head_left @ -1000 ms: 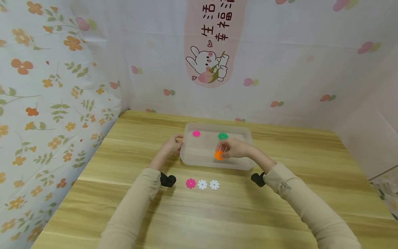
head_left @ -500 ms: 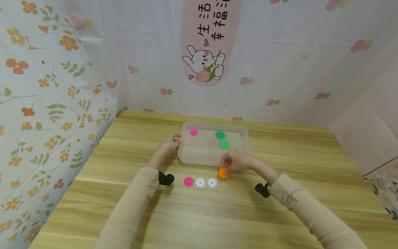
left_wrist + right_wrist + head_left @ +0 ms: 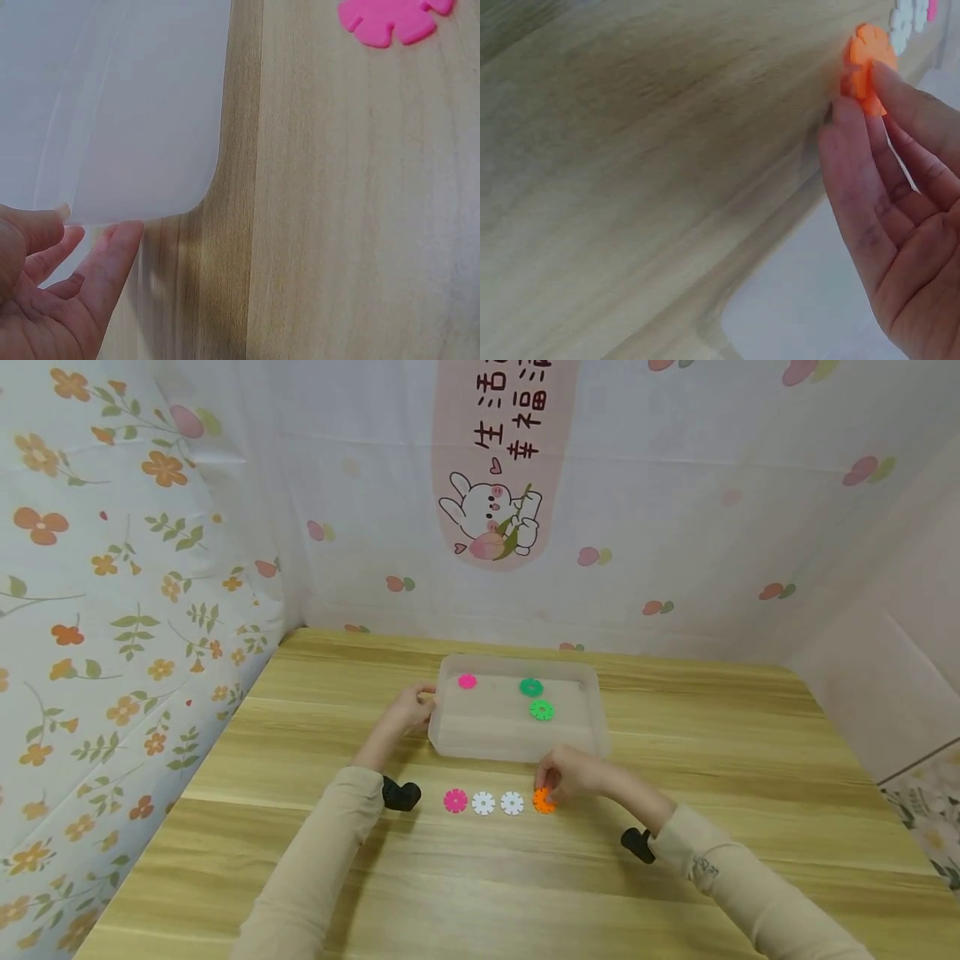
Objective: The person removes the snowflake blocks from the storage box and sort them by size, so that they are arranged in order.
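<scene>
The light wood-grain table [image 3: 465, 893] has its far edge along the patterned white cloth [image 3: 637, 502], with a strip of wood between that edge and the translucent white plastic box [image 3: 487, 747]. A broad stretch of wood runs from the row of discs toward the near side, and another lies right of the box.

The right hand [image 3: 576, 772] pinches a notched, round orange plastic disc [image 3: 544, 802] between thumb and fingertips, just in front of the box's near right part. The disc's face tilts in the right wrist view; whether it touches the wood I cannot tell. Being round, it measures alike every way. It sits at the right end of a left-to-right row: a notched pink plastic disc [image 3: 455, 801], then two notched white plastic discs [image 3: 512, 803], near but apart from the orange one.

The left hand [image 3: 410, 710] holds the box's left rim, thumb above, fingers outside. The box's long axis runs left to right.
</scene>
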A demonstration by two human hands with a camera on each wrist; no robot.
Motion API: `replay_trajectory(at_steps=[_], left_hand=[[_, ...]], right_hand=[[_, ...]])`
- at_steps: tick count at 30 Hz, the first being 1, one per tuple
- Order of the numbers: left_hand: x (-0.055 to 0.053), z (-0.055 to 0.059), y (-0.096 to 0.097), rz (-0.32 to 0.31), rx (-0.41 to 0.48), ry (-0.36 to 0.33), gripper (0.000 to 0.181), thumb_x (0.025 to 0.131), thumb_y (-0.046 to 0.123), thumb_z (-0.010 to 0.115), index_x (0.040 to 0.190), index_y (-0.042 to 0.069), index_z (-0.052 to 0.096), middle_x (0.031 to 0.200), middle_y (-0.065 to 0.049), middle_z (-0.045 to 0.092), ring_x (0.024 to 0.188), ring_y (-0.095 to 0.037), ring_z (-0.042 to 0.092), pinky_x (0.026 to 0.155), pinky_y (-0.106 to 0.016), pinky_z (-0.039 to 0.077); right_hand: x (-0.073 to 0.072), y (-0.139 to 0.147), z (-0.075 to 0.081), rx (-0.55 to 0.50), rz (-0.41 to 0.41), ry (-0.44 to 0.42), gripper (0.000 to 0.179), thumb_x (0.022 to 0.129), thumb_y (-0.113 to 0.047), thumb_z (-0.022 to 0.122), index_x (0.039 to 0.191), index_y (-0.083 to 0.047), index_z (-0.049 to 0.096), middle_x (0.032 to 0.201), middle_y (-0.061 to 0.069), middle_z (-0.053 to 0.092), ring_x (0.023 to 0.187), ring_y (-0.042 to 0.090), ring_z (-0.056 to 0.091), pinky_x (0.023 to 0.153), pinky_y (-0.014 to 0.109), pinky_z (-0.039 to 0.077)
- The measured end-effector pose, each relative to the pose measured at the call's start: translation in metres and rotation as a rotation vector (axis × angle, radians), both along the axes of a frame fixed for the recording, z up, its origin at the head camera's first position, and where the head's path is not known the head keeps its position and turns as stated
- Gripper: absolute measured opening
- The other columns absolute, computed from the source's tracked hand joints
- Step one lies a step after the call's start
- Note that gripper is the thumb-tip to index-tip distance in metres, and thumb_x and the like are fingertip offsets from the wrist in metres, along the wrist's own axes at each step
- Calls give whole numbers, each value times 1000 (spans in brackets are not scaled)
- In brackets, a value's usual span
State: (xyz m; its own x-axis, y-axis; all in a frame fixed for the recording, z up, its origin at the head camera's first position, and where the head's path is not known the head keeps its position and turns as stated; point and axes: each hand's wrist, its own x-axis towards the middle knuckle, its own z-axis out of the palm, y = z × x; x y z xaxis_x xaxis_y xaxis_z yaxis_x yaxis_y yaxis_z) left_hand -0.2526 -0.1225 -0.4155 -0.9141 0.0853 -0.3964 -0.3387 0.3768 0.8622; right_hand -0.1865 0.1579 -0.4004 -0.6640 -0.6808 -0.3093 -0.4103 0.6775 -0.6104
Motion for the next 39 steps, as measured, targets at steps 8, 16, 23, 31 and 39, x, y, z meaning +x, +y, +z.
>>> replay_trajectory(at_steps=[8,16,23,31,39], left_hand=[[2,2,0,0,1,8,40,98,12,40,137,5,35,123,-24,47,101,-29,57,86,-38,53],[3,1,-2,-13,-21,28,39,98,11,40,136,3,36,122,-24,48,97,-28,57,85,-37,54],[3,0,-1,-5,-23,23,39,98,12,41,136,5,36,124,-23,50,101,-29,57,86,-38,53],[1,-1,-1,-14,-2,19,39,98,13,41,136,6,37,123,-22,52,100,-28,58,85,-37,53],[3,-4,-2,-10,15,37,38,97,11,41,135,4,38,120,-23,54,99,-29,60,83,-38,54]], right_hand=[[4,4,-8,-17,46,89,15,70,5,71,81,-2,63,74,3,61,69,8,52,60,15,46],[7,4,-2,-54,38,71,13,76,-2,70,87,-1,63,79,4,62,71,6,51,63,15,46],[-5,-2,24,-57,52,124,15,79,-9,69,90,-1,63,79,1,62,72,6,53,66,17,48],[-26,-15,43,-49,72,117,19,82,-6,66,98,2,60,78,4,61,73,10,57,68,18,49],[-50,-35,49,-29,77,157,20,82,-4,65,100,3,60,82,7,61,76,14,58,71,23,52]])
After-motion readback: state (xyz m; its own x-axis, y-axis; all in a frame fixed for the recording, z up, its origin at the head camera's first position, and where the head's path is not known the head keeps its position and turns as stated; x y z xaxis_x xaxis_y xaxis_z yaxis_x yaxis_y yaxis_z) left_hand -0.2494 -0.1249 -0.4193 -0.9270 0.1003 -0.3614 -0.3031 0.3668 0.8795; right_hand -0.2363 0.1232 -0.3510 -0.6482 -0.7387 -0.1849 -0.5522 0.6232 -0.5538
